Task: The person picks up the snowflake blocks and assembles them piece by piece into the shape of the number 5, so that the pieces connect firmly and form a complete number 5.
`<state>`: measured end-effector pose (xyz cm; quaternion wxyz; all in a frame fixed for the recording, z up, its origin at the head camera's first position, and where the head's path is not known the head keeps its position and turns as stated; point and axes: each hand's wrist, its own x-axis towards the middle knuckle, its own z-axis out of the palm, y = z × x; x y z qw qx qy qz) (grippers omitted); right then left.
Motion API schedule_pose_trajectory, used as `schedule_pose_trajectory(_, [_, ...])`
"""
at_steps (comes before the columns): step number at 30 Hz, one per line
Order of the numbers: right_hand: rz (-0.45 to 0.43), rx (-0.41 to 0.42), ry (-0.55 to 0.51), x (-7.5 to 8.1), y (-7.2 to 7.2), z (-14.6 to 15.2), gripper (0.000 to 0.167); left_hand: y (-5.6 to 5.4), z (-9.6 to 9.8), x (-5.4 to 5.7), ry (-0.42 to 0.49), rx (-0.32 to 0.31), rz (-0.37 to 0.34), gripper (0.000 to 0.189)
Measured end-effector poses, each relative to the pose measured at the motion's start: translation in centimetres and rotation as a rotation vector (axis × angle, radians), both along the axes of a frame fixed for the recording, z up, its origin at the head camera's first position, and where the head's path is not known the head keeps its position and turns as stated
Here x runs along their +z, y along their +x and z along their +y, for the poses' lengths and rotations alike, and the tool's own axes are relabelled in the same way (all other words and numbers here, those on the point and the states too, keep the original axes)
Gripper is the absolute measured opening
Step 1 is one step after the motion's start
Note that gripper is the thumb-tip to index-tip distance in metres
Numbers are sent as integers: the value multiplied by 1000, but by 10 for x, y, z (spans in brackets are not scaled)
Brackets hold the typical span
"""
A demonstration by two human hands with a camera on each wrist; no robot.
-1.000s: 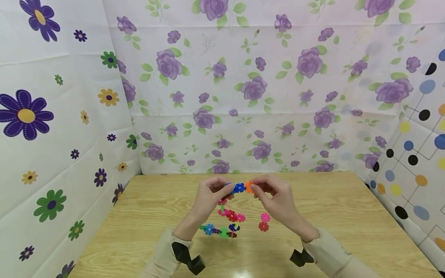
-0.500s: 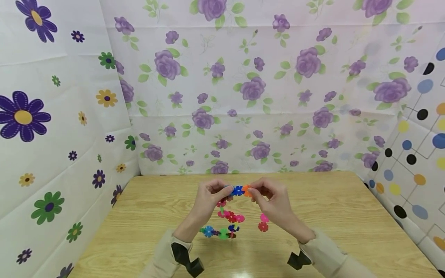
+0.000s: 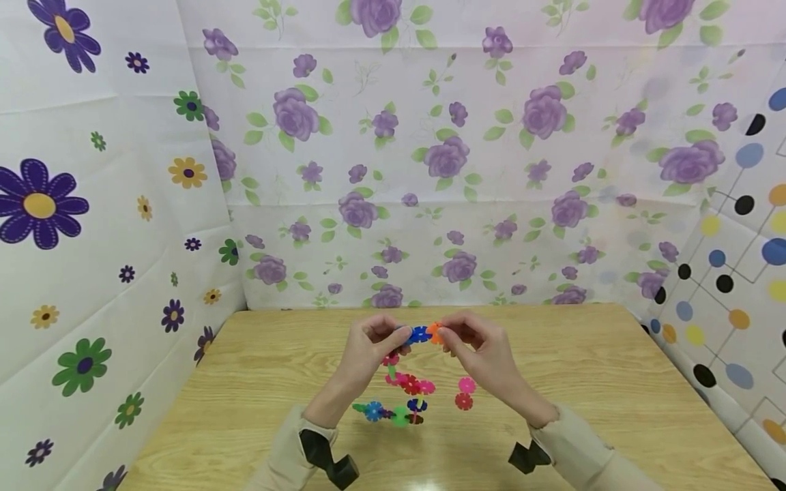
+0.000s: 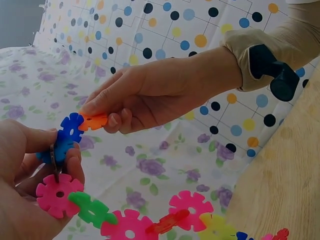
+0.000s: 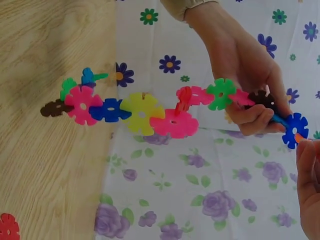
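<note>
Both hands are raised over the table, close together. My left hand [image 3: 368, 346] pinches a light blue snowflake disc [image 4: 62, 148] near the upper end of a chain of slotted plastic snowflake discs. A dark blue disc [image 3: 420, 334] sticks out from it toward the right. My right hand [image 3: 489, 346] pinches an orange disc [image 4: 95, 122] by thumb and fingers, its edge meeting the dark blue disc. From the left hand the chain hangs in a bend, with a pink disc [image 4: 60, 195], a green disc [image 5: 221, 94] and a yellow disc [image 5: 142, 114] among several others.
On the wooden table [image 3: 552, 409], a pink disc [image 3: 467, 384] and a red disc [image 3: 464, 402] lie by the right forearm. Flower-printed cloth [image 3: 393, 170] stands behind the table, with more printed cloth at both sides. Each wrist carries a black camera mount [image 3: 328, 460].
The hanging lower end of the chain has swung slightly to the right. Both hands keep their pinches on the discs and have barely moved.
</note>
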<state>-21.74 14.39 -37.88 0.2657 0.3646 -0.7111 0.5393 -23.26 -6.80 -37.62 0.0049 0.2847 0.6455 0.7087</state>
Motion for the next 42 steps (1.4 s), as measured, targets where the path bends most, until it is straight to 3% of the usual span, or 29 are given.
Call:
schedule_pose_trajectory(6, [-71,-20,43,-2,-4,4,22,-1,-1,3,20,4,-35,27])
schedule_pose_trajectory(12, [-169,-41,81,-16,-11,14,24,-3,-3,2,-9,5,-21,29])
schedule_pose_trajectory(22, [-397,-65,384,-41,-20,36,17,-5,-4,5,-69,2,-45,34])
schedule_pose_trajectory(28, [-453,-13,530,-58,-32,49,14,-5,-4,7,-113,20,-70,37])
schedule_pose_trajectory(33, [-453,-25,584,-73,-43,60,10,-5,-4,9,-135,31,-99,43])
schedule_pose_trajectory(42, [-515,-78,650,-100,-55,71,6,-5,-2,9,-89,2,1,42])
